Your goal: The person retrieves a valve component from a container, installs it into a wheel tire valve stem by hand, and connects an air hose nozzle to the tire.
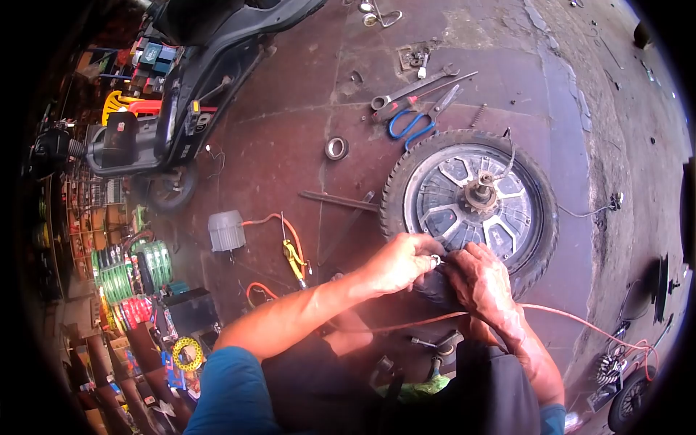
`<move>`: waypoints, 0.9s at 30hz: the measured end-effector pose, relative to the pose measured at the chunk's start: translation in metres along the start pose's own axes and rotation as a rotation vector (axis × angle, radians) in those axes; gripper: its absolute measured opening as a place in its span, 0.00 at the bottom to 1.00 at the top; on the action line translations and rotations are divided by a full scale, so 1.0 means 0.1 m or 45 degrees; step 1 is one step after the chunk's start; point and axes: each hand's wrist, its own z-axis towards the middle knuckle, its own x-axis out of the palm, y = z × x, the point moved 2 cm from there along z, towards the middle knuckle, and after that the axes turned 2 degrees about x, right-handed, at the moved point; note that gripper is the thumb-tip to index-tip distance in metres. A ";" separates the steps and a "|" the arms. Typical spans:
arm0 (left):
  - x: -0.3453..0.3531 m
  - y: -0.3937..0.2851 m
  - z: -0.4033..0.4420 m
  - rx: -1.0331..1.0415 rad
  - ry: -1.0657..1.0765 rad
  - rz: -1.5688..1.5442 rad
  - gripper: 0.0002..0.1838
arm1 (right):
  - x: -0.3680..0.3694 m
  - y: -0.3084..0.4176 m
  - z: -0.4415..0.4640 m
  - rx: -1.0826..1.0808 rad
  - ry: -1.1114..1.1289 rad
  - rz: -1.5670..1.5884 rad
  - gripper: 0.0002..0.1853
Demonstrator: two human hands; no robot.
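A wheel with a black tyre (397, 181) and a grey metal hub lies flat on the floor in front of me. My left hand (406, 262) is at the tyre's near edge, its thumb and fingers pinched round a small shiny metal piece (435, 260). Right beside it, my right hand (480, 279) has its fingers curled over the near part of the tyre; what they hold, if anything, is hidden. From the hub's axle (481, 194) a cable rises toward the far side of the wheel.
Beyond the wheel lie blue-handled scissors (412, 129), a wrench (413, 88) and a red-handled screwdriver (395, 109). A tape roll (336, 148), a yellow air gun (293, 259) with an orange hose and a grey motor-like part (227, 231) are leftward. A scooter (181, 123) stands far left.
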 end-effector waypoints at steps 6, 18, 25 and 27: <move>-0.05 0.21 0.16 0.325 0.034 0.319 0.12 | 0.00 -0.01 -0.02 0.017 -0.004 0.005 0.06; -0.02 0.04 0.07 0.083 0.018 -0.117 0.11 | 0.00 -0.01 0.00 0.014 0.048 -0.007 0.05; -0.06 0.15 0.14 0.678 -0.098 0.508 0.09 | 0.00 -0.01 0.00 0.036 0.040 -0.021 0.06; -0.02 0.02 -0.01 0.890 -0.167 0.974 0.10 | 0.01 -0.01 0.00 0.042 0.038 -0.023 0.06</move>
